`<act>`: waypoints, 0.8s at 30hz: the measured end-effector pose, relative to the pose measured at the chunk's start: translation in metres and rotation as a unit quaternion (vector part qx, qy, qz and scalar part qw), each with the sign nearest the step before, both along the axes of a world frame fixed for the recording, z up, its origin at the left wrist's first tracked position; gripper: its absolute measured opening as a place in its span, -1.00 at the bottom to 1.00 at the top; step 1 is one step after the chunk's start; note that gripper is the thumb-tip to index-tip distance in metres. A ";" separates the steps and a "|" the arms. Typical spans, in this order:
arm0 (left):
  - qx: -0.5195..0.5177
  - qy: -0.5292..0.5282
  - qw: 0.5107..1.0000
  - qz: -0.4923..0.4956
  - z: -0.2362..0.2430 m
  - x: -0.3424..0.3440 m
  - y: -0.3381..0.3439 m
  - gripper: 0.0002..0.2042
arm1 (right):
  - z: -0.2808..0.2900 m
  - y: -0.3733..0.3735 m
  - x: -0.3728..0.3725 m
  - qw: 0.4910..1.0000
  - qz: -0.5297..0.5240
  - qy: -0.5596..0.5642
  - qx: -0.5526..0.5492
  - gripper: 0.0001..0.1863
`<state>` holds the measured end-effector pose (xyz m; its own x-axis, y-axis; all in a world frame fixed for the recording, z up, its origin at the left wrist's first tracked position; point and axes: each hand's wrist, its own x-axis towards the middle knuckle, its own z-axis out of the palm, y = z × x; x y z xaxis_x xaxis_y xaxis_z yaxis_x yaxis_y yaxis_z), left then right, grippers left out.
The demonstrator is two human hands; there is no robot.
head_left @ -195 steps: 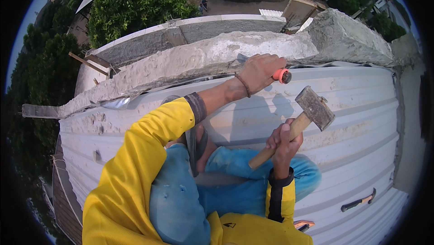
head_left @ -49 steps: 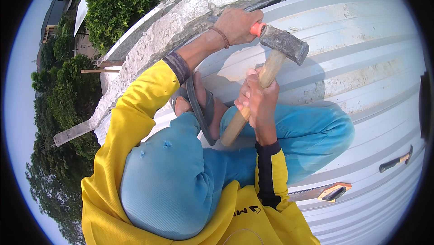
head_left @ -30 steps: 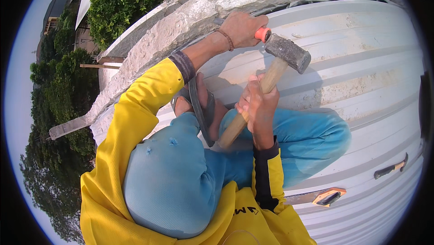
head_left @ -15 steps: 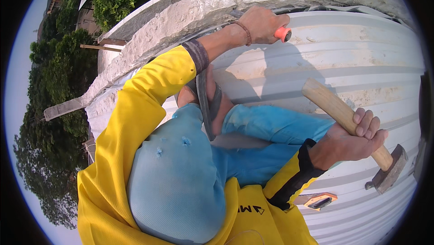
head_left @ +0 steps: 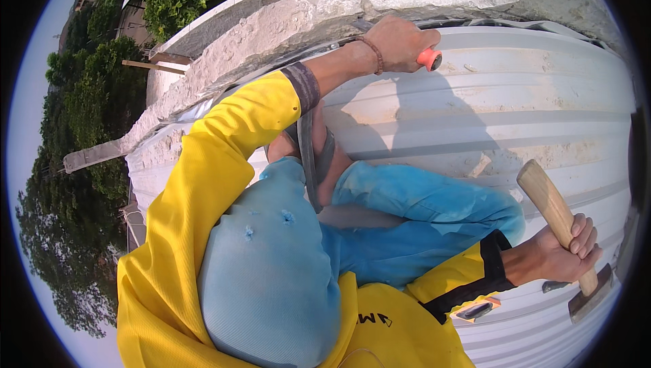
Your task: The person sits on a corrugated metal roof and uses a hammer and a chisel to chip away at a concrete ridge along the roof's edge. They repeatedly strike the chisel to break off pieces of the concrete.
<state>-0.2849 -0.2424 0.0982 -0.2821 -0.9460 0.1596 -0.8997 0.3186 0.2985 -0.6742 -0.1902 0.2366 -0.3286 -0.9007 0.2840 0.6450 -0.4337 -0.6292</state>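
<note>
My left hand (head_left: 399, 42) is closed around a chisel with an orange-red grip end (head_left: 429, 59). Its grey metal blade shows on the far side of the fist, against the rough concrete ledge (head_left: 298, 18). My right hand (head_left: 568, 253) grips a hammer (head_left: 548, 198) by its pale wooden handle, out to the right. The dark metal head hangs below that fist, over the metal sheet, well apart from the chisel. Part of a handsaw with an orange and black handle (head_left: 477, 310) shows beside my right sleeve; its blade is hidden.
Ribbed white metal sheeting (head_left: 569, 120) spreads under me, with pale debris scattered on it. My legs in blue trousers (head_left: 420, 198) and a sandalled foot (head_left: 325, 158) rest there. A wooden plank (head_left: 95, 156) juts out at the left. Trees (head_left: 81, 185) stand beyond the edge.
My right hand has swung the hammer farther right and down, away from the chisel. The left hand stays at the ledge with the chisel, nearly unmoved.
</note>
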 end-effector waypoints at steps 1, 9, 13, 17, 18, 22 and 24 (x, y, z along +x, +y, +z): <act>0.000 -0.001 1.000 -0.010 0.001 -0.007 -0.004 -0.74 | 0.001 0.003 0.004 0.998 -0.051 -0.010 0.020 -0.53; 0.023 -0.034 0.999 0.007 -0.001 0.001 0.006 -0.72 | -0.093 0.080 0.206 0.847 0.301 0.031 0.438 -0.86; 0.004 -0.012 1.000 0.009 0.004 0.004 0.002 -0.71 | -0.054 0.061 0.141 0.940 0.134 0.014 0.312 -0.85; 0.005 -0.008 1.000 0.009 0.007 -0.004 -0.001 -0.78 | -0.008 0.011 0.014 0.999 0.028 0.034 0.026 -0.57; -0.008 -0.007 1.000 0.004 0.003 -0.003 -0.002 -0.76 | 0.006 0.002 0.000 0.998 -0.057 0.013 -0.005 -0.57; -0.010 -0.020 1.000 0.007 -0.001 0.007 0.001 -0.73 | -0.044 0.027 0.126 0.986 -0.050 0.019 0.156 -0.68; 0.005 -0.012 1.000 -0.019 0.002 -0.007 -0.009 -0.72 | -0.073 0.064 0.195 0.950 0.051 0.046 0.304 -0.82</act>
<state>-0.2918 -0.2517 0.1007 -0.3218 -0.9360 0.1424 -0.8935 0.3500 0.2813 -0.4789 -0.1261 0.1633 -0.2303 -0.9333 -0.2754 0.5939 0.0894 -0.7995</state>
